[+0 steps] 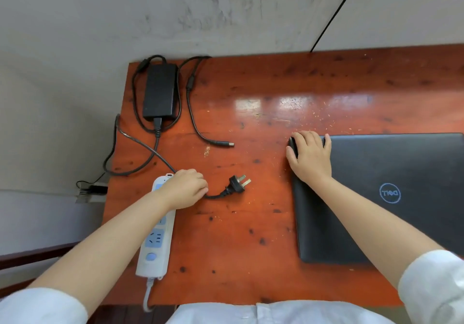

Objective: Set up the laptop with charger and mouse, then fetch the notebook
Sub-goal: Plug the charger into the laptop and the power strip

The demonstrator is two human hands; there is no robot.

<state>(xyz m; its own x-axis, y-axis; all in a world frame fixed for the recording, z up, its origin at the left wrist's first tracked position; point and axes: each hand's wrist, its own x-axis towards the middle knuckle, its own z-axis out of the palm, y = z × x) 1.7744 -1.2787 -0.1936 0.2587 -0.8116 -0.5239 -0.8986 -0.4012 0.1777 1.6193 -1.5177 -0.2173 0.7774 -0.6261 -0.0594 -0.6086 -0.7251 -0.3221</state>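
**One cord in my left hand, one mouse under my right**

Nearest me, one white power strip (155, 233) lies along the left side of the red-brown wooden desk (238, 236), showing one round blue button and blue-faced sockets; my left forearm crosses its far end. My left hand (184, 189) is curled shut around the charger's black mains cable (213, 195), just behind its one plug (237, 184), whose bare prongs point right and rest on the desk, not in any socket. To the right lies one closed black laptop (391, 198), its round logo reading "DELL" (upside down from where I sit). My right hand (310, 159) lies over the one black mouse (293, 145) at the laptop's far-left corner, fingers spread and draped on it. Farther back on the left sits the one black charger brick (160, 91), its cords looped around it, with the barrel connector (223, 143) lying free on the desk.
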